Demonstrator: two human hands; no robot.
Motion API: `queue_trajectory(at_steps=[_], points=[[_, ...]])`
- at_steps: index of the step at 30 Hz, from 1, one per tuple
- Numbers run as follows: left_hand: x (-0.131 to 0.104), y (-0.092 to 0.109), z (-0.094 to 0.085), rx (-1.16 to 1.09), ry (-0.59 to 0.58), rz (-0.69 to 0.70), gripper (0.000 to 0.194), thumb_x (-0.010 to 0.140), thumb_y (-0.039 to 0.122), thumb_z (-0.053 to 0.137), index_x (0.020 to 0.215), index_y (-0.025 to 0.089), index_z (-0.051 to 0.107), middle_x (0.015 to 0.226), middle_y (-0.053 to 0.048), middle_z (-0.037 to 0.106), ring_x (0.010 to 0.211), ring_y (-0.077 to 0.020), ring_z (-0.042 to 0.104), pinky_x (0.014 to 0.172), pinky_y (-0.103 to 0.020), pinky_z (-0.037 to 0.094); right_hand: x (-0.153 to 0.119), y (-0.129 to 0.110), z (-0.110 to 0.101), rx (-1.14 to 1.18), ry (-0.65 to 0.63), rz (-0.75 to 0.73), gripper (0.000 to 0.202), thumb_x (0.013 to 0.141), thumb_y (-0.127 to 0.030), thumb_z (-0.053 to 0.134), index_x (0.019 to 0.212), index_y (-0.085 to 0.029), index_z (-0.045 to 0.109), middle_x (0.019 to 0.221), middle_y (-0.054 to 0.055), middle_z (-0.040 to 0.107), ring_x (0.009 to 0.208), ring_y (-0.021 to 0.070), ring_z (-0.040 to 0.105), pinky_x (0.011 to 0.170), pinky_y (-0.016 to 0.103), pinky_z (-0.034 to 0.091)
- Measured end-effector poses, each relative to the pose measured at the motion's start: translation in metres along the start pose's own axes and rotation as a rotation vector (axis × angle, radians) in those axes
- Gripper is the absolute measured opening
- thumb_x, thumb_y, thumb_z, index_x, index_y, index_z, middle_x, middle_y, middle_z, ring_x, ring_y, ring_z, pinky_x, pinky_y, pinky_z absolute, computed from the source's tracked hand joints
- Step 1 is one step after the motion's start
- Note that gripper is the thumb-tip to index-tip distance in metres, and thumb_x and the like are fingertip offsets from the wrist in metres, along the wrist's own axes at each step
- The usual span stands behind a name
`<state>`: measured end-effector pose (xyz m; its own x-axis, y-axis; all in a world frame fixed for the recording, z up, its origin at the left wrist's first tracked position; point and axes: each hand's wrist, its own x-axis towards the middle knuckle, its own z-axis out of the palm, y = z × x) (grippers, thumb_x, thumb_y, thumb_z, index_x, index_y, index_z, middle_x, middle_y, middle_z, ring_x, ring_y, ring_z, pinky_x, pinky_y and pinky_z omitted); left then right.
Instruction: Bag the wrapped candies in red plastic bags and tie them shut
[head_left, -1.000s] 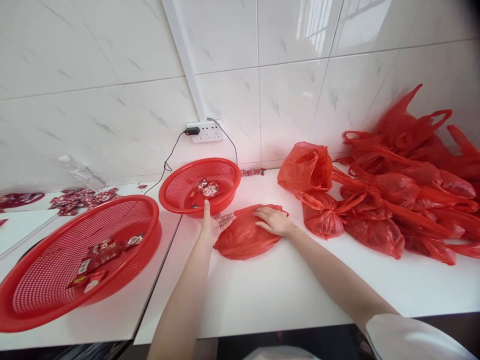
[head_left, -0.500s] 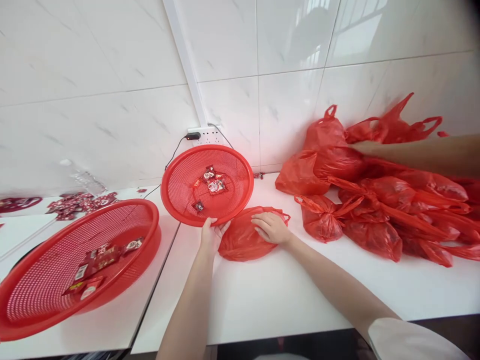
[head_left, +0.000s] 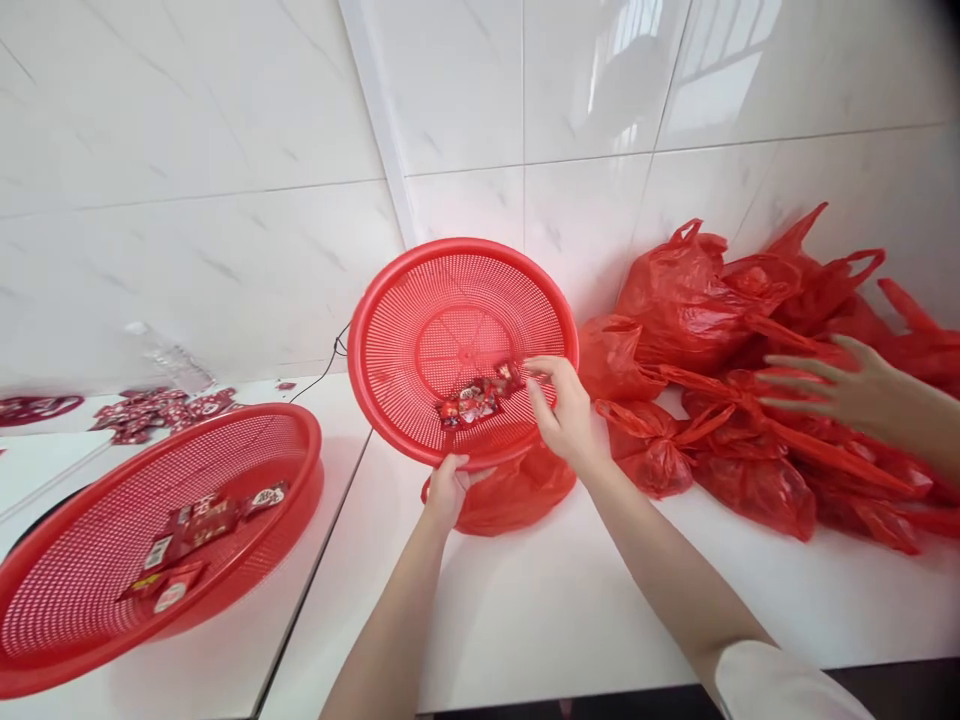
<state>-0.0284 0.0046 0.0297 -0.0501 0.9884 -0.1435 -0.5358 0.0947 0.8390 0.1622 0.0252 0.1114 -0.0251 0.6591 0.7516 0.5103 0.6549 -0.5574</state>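
Note:
A red mesh basket (head_left: 465,330) is tilted toward me, with several small wrapped packets (head_left: 480,398) gathered low on its inner side. My left hand (head_left: 448,490) grips the basket's near rim, thumb on top. Inside the right part of the basket, my right hand (head_left: 566,410) has its fingers curled at the packets; whether it pinches one is too small to tell. Under the basket lies a red plastic bag (head_left: 517,495) on the white table, partly hidden by the basket.
A larger red basket (head_left: 300,440) with a few packets stands at the left, with loose packets (head_left: 150,412) behind it. Filled red bags (head_left: 690,300) are heaped at the right, where another person's hand (head_left: 847,385) reaches over them. The tiled wall (head_left: 225,260) rises behind.
The basket has risen and shifted right over the bag. Its packets have slid together. My right hand has left the bag and entered the basket. The other person's hand has come down, fingers spread.

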Motion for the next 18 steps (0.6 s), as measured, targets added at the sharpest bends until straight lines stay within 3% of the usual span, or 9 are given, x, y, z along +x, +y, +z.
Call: queue_trajectory(at_steps=[3,7,10,12,13,15,18], points=[[-0.002,-0.005,0.002,0.015,-0.023,-0.036,0.021,0.062,0.022,0.061,0.081,0.016,0.065,0.091,-0.005,0.074,0.101,-0.0296,0.067,0.083,-0.044,0.057,0.001,0.000,-0.002,0.003,-0.076,0.018,0.025,0.097,-0.029,0.041,0.114,-0.020,0.057,0.112,0.011,0.063,0.108,0.0225,0.058,0.096,0.039,0.046],[-0.005,-0.010,0.005,0.047,-0.051,-0.048,0.021,0.063,0.020,0.061,0.083,0.018,0.064,0.094,-0.004,0.074,0.104,-0.0300,0.066,0.082,-0.042,0.057,-0.008,0.018,0.007,-0.109,-0.361,-0.047,0.028,0.093,-0.029,0.051,0.119,-0.019,0.056,0.116,0.010,0.064,0.111,0.0225,0.057,0.099,0.039,0.043],[-0.009,-0.013,0.008,0.063,-0.087,-0.066,0.023,0.063,0.020,0.062,0.086,0.019,0.064,0.097,-0.004,0.074,0.105,-0.0300,0.066,0.082,-0.042,0.057,-0.014,0.031,0.019,-0.290,-0.467,-0.096,0.054,0.087,-0.027,0.060,0.137,-0.015,0.044,0.134,0.014,0.055,0.128,0.0274,0.046,0.113,0.052,0.024],[-0.012,-0.015,0.010,0.047,-0.105,-0.087,0.030,0.062,0.021,0.062,0.091,0.018,0.065,0.099,-0.004,0.073,0.104,-0.0308,0.066,0.082,-0.044,0.057,-0.016,0.036,0.026,-0.421,-0.506,-0.098,0.052,0.086,-0.021,0.059,0.136,-0.013,0.047,0.131,0.016,0.057,0.126,0.0294,0.046,0.115,0.057,0.014],[-0.013,-0.016,0.011,0.039,-0.109,-0.100,0.033,0.062,0.021,0.062,0.094,0.017,0.065,0.099,-0.005,0.073,0.104,-0.0314,0.066,0.082,-0.045,0.057,-0.016,0.038,0.027,-0.473,-0.539,-0.098,0.044,0.085,-0.017,0.056,0.130,-0.014,0.053,0.122,0.015,0.061,0.122,0.0294,0.049,0.114,0.057,0.015],[-0.013,-0.018,0.011,0.034,-0.109,-0.119,0.038,0.061,0.021,0.063,0.098,0.016,0.065,0.098,-0.007,0.073,0.104,-0.0324,0.066,0.083,-0.047,0.057,-0.016,0.039,0.027,-0.544,-0.608,-0.076,0.030,0.083,-0.010,0.052,0.110,-0.015,0.065,0.105,0.013,0.065,0.109,0.0283,0.055,0.108,0.051,0.030],[-0.011,-0.018,0.010,0.032,-0.108,-0.119,0.038,0.062,0.021,0.063,0.099,0.015,0.064,0.095,-0.007,0.074,0.104,-0.0326,0.066,0.084,-0.048,0.057,-0.016,0.041,0.021,-0.543,-0.652,0.018,0.026,0.078,-0.005,0.053,0.097,-0.015,0.067,0.104,0.013,0.063,0.098,0.0256,0.058,0.081,0.036,0.047]])
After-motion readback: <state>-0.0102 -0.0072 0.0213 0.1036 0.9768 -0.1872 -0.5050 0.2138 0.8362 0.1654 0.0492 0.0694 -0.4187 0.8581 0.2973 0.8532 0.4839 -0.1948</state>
